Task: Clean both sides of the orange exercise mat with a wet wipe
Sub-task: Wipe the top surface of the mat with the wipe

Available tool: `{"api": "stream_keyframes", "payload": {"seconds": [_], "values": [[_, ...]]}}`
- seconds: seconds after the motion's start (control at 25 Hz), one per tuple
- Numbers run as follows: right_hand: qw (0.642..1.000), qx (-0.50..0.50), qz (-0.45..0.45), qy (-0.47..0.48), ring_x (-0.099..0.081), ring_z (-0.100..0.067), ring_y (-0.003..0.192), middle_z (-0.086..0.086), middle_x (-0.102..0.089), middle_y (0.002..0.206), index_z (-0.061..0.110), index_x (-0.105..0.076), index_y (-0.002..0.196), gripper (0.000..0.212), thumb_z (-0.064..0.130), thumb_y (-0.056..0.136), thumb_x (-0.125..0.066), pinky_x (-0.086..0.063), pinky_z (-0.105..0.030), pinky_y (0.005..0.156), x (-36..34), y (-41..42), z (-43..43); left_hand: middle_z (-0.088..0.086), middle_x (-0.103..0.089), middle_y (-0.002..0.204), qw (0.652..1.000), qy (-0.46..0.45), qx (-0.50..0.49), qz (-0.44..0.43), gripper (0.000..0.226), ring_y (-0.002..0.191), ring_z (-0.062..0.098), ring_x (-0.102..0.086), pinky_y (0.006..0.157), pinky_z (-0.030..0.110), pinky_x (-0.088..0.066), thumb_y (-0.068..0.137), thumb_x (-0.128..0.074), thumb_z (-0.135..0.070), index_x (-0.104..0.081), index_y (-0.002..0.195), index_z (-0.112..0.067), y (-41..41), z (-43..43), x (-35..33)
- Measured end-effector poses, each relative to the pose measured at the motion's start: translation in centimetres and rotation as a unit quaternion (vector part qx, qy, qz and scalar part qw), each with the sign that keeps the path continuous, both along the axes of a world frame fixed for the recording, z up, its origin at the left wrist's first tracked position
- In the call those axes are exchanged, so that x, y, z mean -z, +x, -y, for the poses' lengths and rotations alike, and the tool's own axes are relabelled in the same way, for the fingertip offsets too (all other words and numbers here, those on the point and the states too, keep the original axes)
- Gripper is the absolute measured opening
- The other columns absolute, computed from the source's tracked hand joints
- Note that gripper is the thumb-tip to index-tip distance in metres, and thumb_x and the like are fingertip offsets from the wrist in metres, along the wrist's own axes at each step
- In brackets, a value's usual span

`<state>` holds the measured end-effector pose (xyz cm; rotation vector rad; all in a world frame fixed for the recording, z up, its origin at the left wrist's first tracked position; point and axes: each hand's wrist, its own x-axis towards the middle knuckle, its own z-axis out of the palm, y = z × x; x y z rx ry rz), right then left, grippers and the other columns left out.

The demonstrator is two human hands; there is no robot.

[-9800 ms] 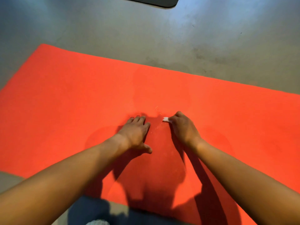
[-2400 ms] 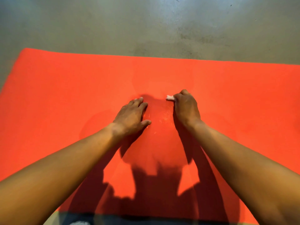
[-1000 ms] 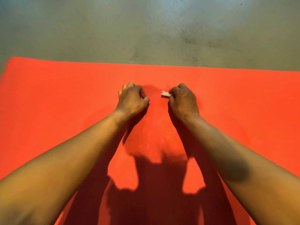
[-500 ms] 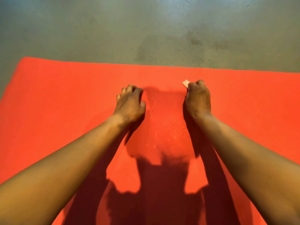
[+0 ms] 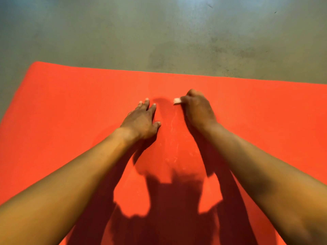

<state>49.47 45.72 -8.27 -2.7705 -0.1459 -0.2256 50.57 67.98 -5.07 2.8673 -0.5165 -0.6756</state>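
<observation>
On the orange exercise mat [image 5: 70, 106] spread flat over the grey floor [image 5: 123, 32], the left hand [image 5: 140, 120] rests with fingers straight and slightly spread, while the right hand [image 5: 198, 110], fingers curled, pinches a small white wet wipe [image 5: 177, 101] against the mat.

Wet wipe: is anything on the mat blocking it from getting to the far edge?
Nothing visible does. The right hand grips the wet wipe on the orange mat, and the mat ahead to its far edge is bare. The left hand rests flat off to the left, not ahead.
</observation>
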Motion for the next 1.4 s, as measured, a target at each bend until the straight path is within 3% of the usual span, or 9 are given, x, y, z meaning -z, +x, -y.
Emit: {"api": "stream_keyframes", "payload": {"seconds": [0.12, 0.32, 0.44, 0.64, 0.72, 0.88, 1.0, 1.2, 1.4], "values": [[0.994, 0.105, -0.007, -0.006, -0.055, -0.037, 0.081, -0.012, -0.055, 0.088, 0.011, -0.072, 0.09, 0.017, 0.01, 0.09, -0.055, -0.041, -0.04, 0.066, -0.1, 2.6, 1.0, 0.014, 0.004, 0.168, 0.999, 0.032, 0.028, -0.016, 0.095, 0.155, 0.032, -0.002, 0.124, 0.048, -0.02, 0.092, -0.055, -0.062, -0.009, 0.161, -0.017, 0.2, 0.1, -0.3], [0.997, -0.069, 0.022, 0.002, -0.05, -0.027, 0.091, -0.004, -0.06, 0.103, 0.018, -0.068, 0.118, 0.024, 0.015, 0.102, -0.05, -0.046, -0.038, 0.083, -0.4, -3.4, -3.0, 0.018, -0.008, 0.164, 0.998, 0.048, 0.032, -0.001, 0.096, 0.151, 0.039, -0.012, 0.118, 0.053, -0.029, 0.086, -0.067, -0.06, -0.022, 0.155, -0.012, 0.4, 0.9, -0.4], [0.992, -0.112, 0.039, -0.04, -0.051, -0.026, 0.09, -0.004, -0.056, 0.106, 0.022, -0.068, 0.115, 0.023, 0.025, 0.104, -0.048, -0.046, -0.041, 0.08, -0.4, -3.7, -2.2, 0.017, -0.022, 0.155, 0.998, 0.047, 0.031, -0.006, 0.087, 0.141, 0.04, -0.024, 0.109, 0.056, -0.039, 0.08, -0.075, -0.056, -0.034, 0.142, -0.011, 0.8, 1.7, -0.6], [0.996, 0.085, 0.018, -0.015, -0.056, -0.036, 0.078, -0.009, -0.052, 0.093, 0.021, -0.07, 0.103, 0.019, 0.026, 0.097, -0.053, -0.045, -0.041, 0.064, 0.2, 3.7, 1.6, 0.017, -0.025, 0.152, 0.999, 0.036, 0.032, 0.001, 0.084, 0.138, 0.039, -0.027, 0.109, 0.056, -0.038, 0.078, -0.077, -0.056, -0.037, 0.137, -0.01, 0.7, 1.5, -0.3], [0.994, 0.111, -0.008, 0.005, -0.059, -0.038, 0.075, -0.012, -0.052, 0.093, 0.017, -0.07, 0.105, 0.021, 0.021, 0.097, -0.052, -0.046, -0.042, 0.063, 0.3, 4.5, 0.9, 0.018, -0.021, 0.156, 0.999, 0.029, 0.031, 0.005, 0.088, 0.142, 0.04, -0.023, 0.112, 0.057, -0.035, 0.079, -0.076, -0.057, -0.035, 0.142, -0.01, 0.6, 1.3, -0.1], [0.999, -0.041, 0.015, 0.007, -0.054, -0.028, 0.083, -0.005, -0.055, 0.095, 0.023, -0.067, 0.12, 0.025, 0.023, 0.102, -0.05, -0.044, -0.04, 0.07, -0.3, 0.4, -3.6, 0.019, -0.013, 0.161, 0.999, 0.028, 0.029, 0.007, 0.096, 0.148, 0.041, -0.014, 0.117, 0.057, -0.029, 0.081, -0.074, -0.057, -0.027, 0.15, -0.009, 0.6, 1.2, 0.1], [0.989, -0.143, 0.042, -0.025, -0.049, -0.024, 0.087, -0.002, -0.057, 0.096, 0.027, -0.069, 0.114, 0.022, 0.03, 0.102, -0.052, -0.043, -0.039, 0.072, -0.6, -0.3, -3.6, 0.019, -0.014, 0.161, 0.999, 0.031, 0.029, 0.007, 0.095, 0.148, 0.042, -0.015, 0.116, 0.057, -0.029, 0.081, -0.074, -0.056, -0.028, 0.15, -0.01, 0.6, 1.3, 0.1], [0.995, 0.081, 0.047, -0.018, -0.055, -0.035, 0.091, -0.008, -0.059, 0.098, 0.022, -0.073, 0.105, 0.022, 0.018, 0.094, -0.055, -0.048, -0.041, 0.07, 0.6, 6.1, 2.1, 0.018, -0.014, 0.16, 0.999, 0.036, 0.032, 0.002, 0.089, 0.147, 0.041, -0.015, 0.115, 0.058, -0.032, 0.082, -0.073, -0.057, -0.032, 0.144, -0.009, 0.7, 1.4, -0.1], [0.995, 0.056, 0.057, -0.054, -0.051, -0.032, 0.09, -0.008, -0.062, 0.098, 0.018, -0.067, 0.118, 0.029, 0.012, 0.096, -0.05, -0.045, -0.042, 0.078, 1.3, 3.7, 0.4, 0.014, -0.015, 0.159, 0.999, 0.034, 0.027, -0.002, 0.089, 0.147, 0.038, -0.015, 0.112, 0.058, -0.036, 0.081, -0.073, -0.058, -0.031, 0.144, -0.012, 0.8, 1.3, -0.2]]}}
